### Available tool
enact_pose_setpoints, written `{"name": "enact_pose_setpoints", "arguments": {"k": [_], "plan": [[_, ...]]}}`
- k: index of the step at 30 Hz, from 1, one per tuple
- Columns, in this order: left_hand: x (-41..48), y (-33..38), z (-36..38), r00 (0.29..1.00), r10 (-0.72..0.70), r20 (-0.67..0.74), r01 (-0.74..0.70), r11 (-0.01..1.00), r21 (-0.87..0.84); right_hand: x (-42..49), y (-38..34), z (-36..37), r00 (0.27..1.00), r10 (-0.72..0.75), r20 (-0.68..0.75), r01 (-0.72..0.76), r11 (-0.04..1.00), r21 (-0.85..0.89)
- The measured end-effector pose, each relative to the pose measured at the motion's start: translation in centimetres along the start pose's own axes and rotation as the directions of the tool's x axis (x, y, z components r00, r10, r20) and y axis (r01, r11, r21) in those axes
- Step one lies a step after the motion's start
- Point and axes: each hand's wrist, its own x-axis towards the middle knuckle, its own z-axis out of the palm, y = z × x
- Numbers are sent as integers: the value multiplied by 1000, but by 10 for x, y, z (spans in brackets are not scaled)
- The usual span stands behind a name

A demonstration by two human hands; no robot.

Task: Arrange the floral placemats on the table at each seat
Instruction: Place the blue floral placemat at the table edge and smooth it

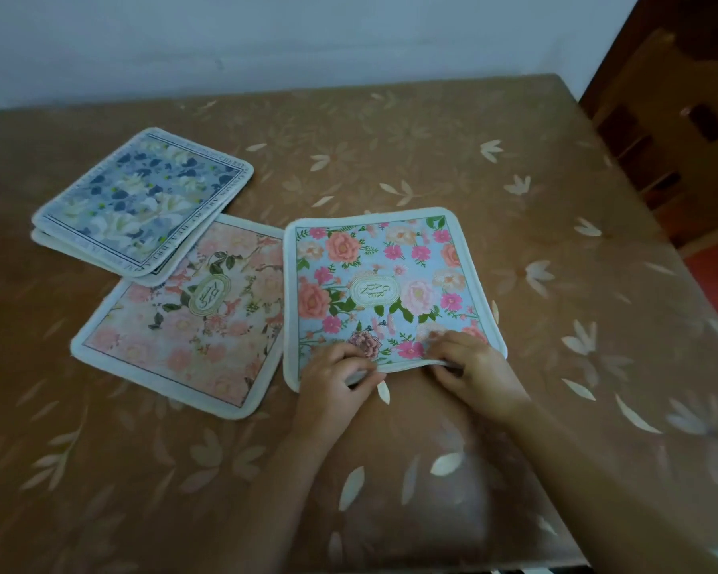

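Blue placemat [374, 283] — the one with pink roses and an oval label in the middle — is right there in both your hands, stretching away from your knuckles toward the wall [266, 35]. Your left hand [336, 374] has its fingers curled round the near edge, close to the mat's near left corner. Your right hand [469, 366] pinches that same edge, fingertips down on the printed face. Between the two hands the edge rides up off the tablecloth [390, 470] in a shallow arch, while the far end of the mat lies flat. Just off your left hand's outer side sits the pink placemat [183, 325], flat on the cloth, its long edge running beside the blue one — touching or a hair apart, too close to call. Farther out past that hand, and farther from you, a stack of navy-and-white placemats [142, 200] lies askew, its near corner overlapping the pink placemat's far end. There are at least two mats in it, and the exact count can't be read from here. Beyond your right hand, well apart at the table's far right corner, stands a dark wooden chair [660, 138]. Your right forearm reaches in from the lower right, your left from nearer the middle.
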Motion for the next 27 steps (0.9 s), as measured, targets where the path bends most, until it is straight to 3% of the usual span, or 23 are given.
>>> {"name": "enact_pose_setpoints", "arguments": {"k": [10,18,23,27], "plan": [[-62,50,35,975,26,219,-42,997,69,-98,24,-41,997,35,66,-32,999,-38],[-112,71,39,955,119,273,-171,970,175,-152,25,-50,997,-66,50,69,996,-55],[-112,55,36,905,-39,424,-118,933,339,-161,29,-44,991,-121,54,127,986,-106],[-120,48,37,900,-74,430,-110,915,387,-167,46,-47,986,20,165,20,971,-237]]}}
